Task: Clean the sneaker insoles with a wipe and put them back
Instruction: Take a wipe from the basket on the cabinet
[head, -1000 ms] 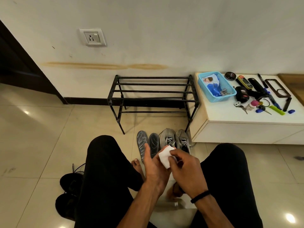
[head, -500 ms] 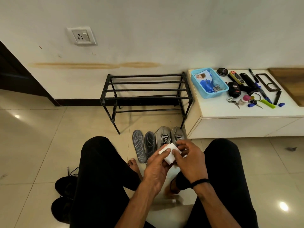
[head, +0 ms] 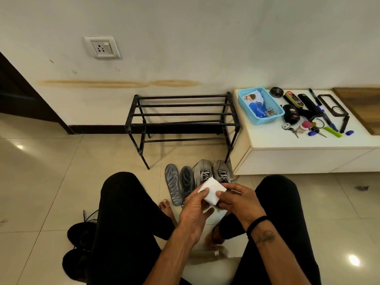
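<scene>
A folded white wipe (head: 211, 191) is held between both hands above my knees. My left hand (head: 194, 210) pinches its left edge with thumb and fingers. My right hand (head: 238, 200) pinches its right edge. On the floor beyond the hands lie two grey insoles (head: 173, 187) side by side, patterned side up. Right of them stands a pair of grey sneakers (head: 211, 171) with laces, partly hidden by the wipe.
A black metal shoe rack (head: 181, 118) stands against the wall behind the sneakers. A low white cabinet (head: 298, 159) at right carries a blue basket (head: 260, 105) and several small items. Black shoes (head: 80, 243) lie by my left leg. My bare feet rest on the tiles.
The wipe has turned from a bunched fold into a flatter square held at both edges. The hands have moved slightly apart.
</scene>
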